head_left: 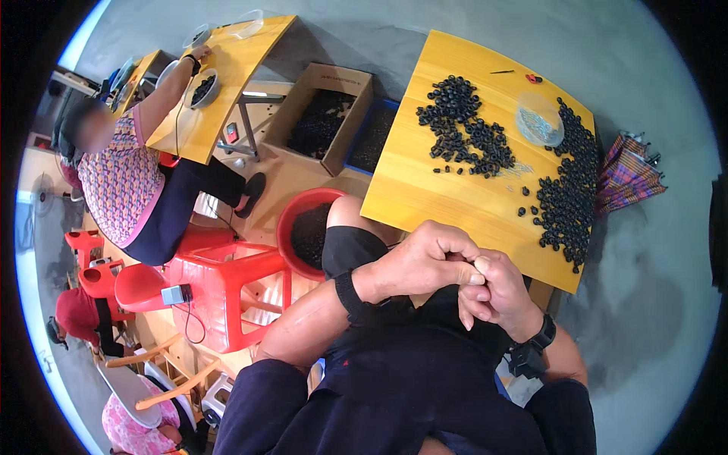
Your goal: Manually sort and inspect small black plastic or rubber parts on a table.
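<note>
The yellow bench (409,182) bears black pieces (565,220) crowding its right edge; a bump could roll some off. A cardboard box (299,159) and red tub (284,235) hold dark bits (322,121). Off the near edge, left hand (425,262) and right hand (497,292) join pinched fingertips, on what I cannot tell. Toward the far right corner, a clear bowl (537,100) holds pale slivers (537,125).

On the table (398,178), a bowl (552,136) with what may be pins (537,127) in it sits between heaps of small parts (450,112). An umbrella (629,174) is right of the table; left, a box (353,114), a bucket (283,236) and a stool (216,303).
</note>
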`<state>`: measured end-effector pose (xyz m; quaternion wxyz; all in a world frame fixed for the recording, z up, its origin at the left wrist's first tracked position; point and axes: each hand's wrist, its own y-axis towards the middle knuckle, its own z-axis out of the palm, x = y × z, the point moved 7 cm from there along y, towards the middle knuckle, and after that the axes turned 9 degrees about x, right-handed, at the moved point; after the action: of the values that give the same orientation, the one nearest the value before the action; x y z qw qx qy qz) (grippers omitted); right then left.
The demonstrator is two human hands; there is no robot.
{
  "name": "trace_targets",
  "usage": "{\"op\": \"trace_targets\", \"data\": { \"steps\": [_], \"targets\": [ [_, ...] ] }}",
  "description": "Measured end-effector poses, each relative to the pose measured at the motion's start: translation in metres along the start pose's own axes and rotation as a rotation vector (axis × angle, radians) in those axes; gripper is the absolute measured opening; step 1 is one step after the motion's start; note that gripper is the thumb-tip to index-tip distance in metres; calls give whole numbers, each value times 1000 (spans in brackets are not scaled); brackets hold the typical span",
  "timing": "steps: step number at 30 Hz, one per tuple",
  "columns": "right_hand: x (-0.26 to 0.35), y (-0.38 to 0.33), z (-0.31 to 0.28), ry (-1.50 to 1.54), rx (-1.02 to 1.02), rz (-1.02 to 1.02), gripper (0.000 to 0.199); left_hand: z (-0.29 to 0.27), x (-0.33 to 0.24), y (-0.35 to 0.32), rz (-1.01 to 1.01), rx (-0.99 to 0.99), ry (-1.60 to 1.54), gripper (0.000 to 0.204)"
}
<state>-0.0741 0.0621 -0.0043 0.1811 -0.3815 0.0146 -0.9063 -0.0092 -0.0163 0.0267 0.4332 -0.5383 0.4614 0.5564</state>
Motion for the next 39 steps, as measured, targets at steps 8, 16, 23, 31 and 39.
{"op": "trace_targets", "data": {
  "steps": [8,16,23,31,39],
  "targets": [
    [13,-3,-85,-881,-470,-145,16,-34,71,15,-186,-314,-86,37],
    [39,-37,-170,-1778,-883,-127,13,-107,135,-11,-278,-822,625,31],
    [57,-68,-192,-1871,-1123,-58,23,-86,122,6,-229,-859,1142,41],
    [61,-51,-154,-2143,-965,-463,40,-82,119,12,-293,-875,1253,40],
    [51,-32,-182,-2172,-831,-429,26,-82,117,6,-222,-868,1390,34]
  ]
}}
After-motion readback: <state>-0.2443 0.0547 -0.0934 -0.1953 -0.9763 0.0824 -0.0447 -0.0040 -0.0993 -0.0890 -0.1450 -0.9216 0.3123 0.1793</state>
